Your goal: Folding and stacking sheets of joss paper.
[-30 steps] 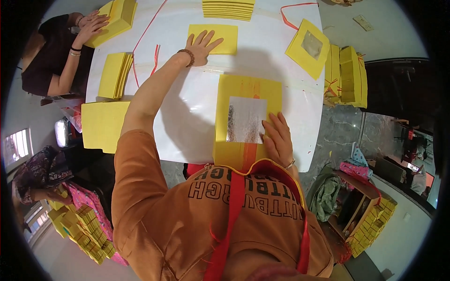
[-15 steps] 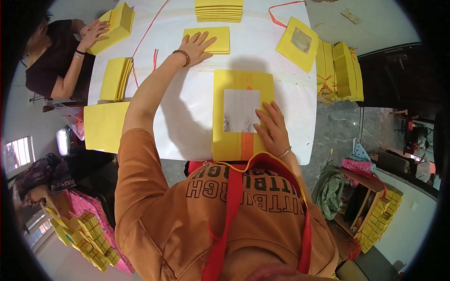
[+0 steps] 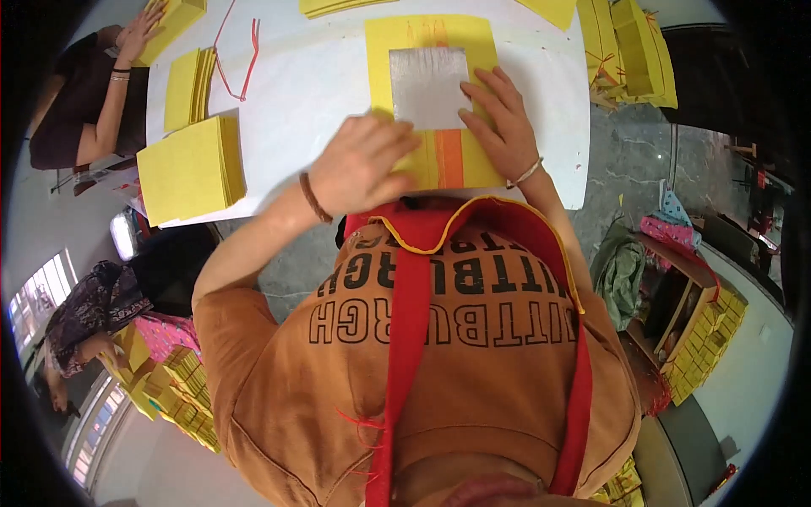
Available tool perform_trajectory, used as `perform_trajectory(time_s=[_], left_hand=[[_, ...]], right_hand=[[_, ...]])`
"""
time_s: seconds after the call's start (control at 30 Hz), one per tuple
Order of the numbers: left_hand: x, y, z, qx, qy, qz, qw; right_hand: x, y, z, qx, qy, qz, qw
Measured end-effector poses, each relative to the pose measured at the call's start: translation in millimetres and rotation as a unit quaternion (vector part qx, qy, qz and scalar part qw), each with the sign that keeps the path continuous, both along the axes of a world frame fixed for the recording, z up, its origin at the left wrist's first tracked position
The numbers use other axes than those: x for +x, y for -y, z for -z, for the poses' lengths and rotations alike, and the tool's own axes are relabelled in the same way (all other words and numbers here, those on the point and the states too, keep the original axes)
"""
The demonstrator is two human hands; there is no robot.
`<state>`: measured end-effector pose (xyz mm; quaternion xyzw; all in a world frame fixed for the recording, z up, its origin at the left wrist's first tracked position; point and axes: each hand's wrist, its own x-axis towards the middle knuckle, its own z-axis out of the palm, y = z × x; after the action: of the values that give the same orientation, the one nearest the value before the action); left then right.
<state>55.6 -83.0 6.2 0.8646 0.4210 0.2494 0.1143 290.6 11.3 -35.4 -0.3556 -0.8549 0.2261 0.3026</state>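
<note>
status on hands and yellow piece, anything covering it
Left hand blurred, over lower left of yellow rectangular piece, contact unclear. Right hand on its right side, fingers at silvery square panel. Hands partly cover piece.

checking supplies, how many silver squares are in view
1: the silver square lies on the yellow panel, with the right hand at its right edge and the left hand near the panel's lower left. Others could be hidden.
</note>
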Motion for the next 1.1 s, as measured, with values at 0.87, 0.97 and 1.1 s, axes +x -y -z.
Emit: perform_trajectory(time_s=[0.87, 0.97, 1.1], left_hand=[[11.4, 13.4, -0.3, -0.132, 0.157, -0.052, 0.977], [11.6, 13.4, 1.7, -0.153, 0.18, -0.06, 0.97], [10.0, 11.5, -0.4, -0.228, 0.185, -0.086, 0.952]], right_hand=[[19.7, 13.1, 10.7, -0.276, -0.245, -0.029, 0.929], [18.6, 13.9, 8.4, -0.285, -0.244, -0.022, 0.927], [18.6, 13.1, 11.5, -0.302, -0.25, -0.015, 0.92]])
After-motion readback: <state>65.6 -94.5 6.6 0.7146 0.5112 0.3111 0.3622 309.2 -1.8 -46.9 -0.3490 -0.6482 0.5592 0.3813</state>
